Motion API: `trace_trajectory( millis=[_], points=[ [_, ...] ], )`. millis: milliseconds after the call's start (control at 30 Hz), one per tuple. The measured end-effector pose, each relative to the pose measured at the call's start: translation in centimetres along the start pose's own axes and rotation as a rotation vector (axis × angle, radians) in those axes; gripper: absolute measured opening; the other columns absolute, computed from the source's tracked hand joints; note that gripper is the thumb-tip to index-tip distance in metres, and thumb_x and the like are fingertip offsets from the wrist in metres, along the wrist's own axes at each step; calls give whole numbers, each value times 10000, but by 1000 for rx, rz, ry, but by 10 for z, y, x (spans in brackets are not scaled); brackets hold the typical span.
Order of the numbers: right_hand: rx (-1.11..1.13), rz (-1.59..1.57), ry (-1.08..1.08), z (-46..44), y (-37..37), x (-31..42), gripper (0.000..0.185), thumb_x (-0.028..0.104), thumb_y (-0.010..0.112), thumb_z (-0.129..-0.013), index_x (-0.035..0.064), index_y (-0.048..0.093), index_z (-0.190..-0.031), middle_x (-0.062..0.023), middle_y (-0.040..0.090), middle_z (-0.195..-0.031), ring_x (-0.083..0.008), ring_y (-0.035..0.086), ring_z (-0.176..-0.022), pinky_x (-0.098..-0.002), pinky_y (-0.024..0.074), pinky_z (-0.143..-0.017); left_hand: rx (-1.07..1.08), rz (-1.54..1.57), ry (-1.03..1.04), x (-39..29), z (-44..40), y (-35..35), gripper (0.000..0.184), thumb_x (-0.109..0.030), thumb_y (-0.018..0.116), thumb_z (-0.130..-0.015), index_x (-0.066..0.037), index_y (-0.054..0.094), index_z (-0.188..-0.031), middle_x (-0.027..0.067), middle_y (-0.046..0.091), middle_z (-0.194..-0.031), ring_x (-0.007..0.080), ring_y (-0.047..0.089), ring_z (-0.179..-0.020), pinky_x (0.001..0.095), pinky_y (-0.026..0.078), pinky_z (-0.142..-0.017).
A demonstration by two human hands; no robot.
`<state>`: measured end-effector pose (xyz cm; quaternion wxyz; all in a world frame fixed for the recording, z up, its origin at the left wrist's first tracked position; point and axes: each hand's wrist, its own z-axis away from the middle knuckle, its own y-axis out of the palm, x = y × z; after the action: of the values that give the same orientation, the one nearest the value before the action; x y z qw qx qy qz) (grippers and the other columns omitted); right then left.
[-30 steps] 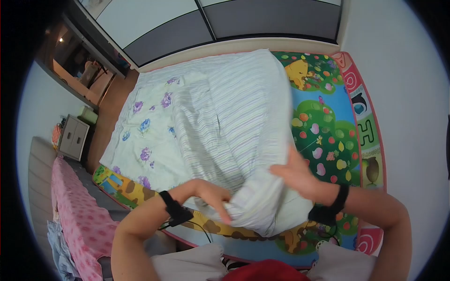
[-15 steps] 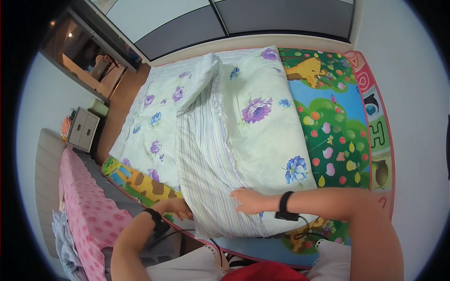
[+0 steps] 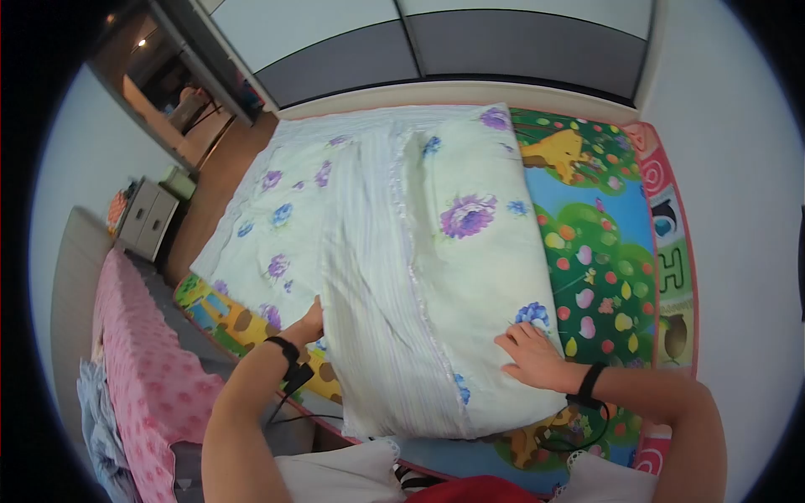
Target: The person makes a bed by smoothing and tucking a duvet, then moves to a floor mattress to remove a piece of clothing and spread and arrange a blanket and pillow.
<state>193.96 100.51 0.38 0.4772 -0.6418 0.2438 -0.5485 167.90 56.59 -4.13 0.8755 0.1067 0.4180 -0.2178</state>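
A pale quilt point(image 3: 495, 272) with purple and blue flowers lies spread on the floor mat. Part of it is folded over, so that a striped strip of its underside point(image 3: 369, 335) runs down the middle. At the left edge of that fold, my left hand point(image 3: 312, 323) is closed on the quilt, with some of its fingers hidden by the cloth. My right hand point(image 3: 533, 356) rests on the flowered part near the front right corner, palm down, fingers spread. Black bands with cables circle both wrists.
A colourful play mat point(image 3: 599, 243) with fruit and animal pictures lies beneath the quilt. On the left is a bed with a pink cover point(image 3: 147, 360); beyond it are a small drawer cabinet point(image 3: 149, 220) and a doorway. A sliding-door wardrobe point(image 3: 528, 46) closes off the far side.
My right hand has moved right from the striped strip to the flowered part. My left hand has moved up along the fold's edge. The raised flap at the far end now lies flatter.
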Motion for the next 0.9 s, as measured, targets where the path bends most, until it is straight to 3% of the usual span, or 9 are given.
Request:
trace_trajectory(
  millis=[167,267,367,467,567,600,700,767,900],
  points=[
    [180,207,-324,0,2,14,744,539,676,-790,307,408,-1443,-171,426,-1347,-346,391,-1248,-585,331,-970,-87,130,53,4,-30,-16,683,-602,332,-967,-85,465,-1392,117,573,-1308,252,604,-1110,424,488,-966],
    [293,209,-421,-2,15,21,799,657,610,-772,385,344,-1474,-197,372,-1427,-364,353,-1303,-665,308,-955,-102,165,6,-17,-26,-14,905,-785,319,-869,-96,394,-1451,103,495,-1412,245,474,-1281,427,364,-1080],
    [310,258,-457,-3,18,23,803,665,597,-781,369,336,-1480,-211,363,-1431,-375,347,-1312,-682,296,-964,-32,92,-7,-43,-6,16,966,-828,352,-824,-109,376,-1468,84,483,-1430,248,454,-1299,415,331,-1096],
    [342,282,-464,-5,22,20,813,685,583,-785,370,317,-1486,-228,341,-1447,-398,332,-1330,-688,298,-974,96,121,-84,-49,5,42,816,-669,435,-918,-61,378,-1460,96,456,-1451,232,461,-1292,366,362,-1087],
    [354,297,-460,-4,24,20,822,677,592,-785,369,307,-1492,-220,336,-1452,-394,330,-1327,-683,293,-972,-6,82,-11,-26,-20,46,771,-607,516,-915,-21,441,-1410,126,527,-1378,256,508,-1240,396,391,-1047],
    [358,294,-455,-4,25,20,824,668,600,-785,367,306,-1494,-214,335,-1453,-387,331,-1323,-681,288,-971,-152,17,25,-25,-32,44,680,-498,597,-913,25,496,-1336,143,583,-1294,247,586,-1122,385,467,-974],
    [357,236,-431,-3,16,19,858,669,608,-781,345,283,-1506,-205,343,-1440,-379,334,-1316,-632,304,-993,-170,114,282,-105,3,77,585,-416,640,-907,51,553,-1248,154,653,-1140,248,652,-967,383,532,-856],
    [301,156,-355,-2,11,18,870,671,609,-778,325,282,-1507,-198,352,-1426,-373,334,-1316,-592,310,-1014,-10,335,194,-166,47,87,530,-380,656,-904,64,587,-1185,151,675,-1052,247,671,-877,381,554,-781],
    [249,135,-350,1,0,16,880,667,614,-772,284,301,-1499,-191,366,-1405,-366,336,-1315,-529,318,-1039,-307,-110,175,-108,34,15,633,-440,720,-843,106,607,-1142,164,674,-1059,244,667,-908,380,544,-781]
  ],
)
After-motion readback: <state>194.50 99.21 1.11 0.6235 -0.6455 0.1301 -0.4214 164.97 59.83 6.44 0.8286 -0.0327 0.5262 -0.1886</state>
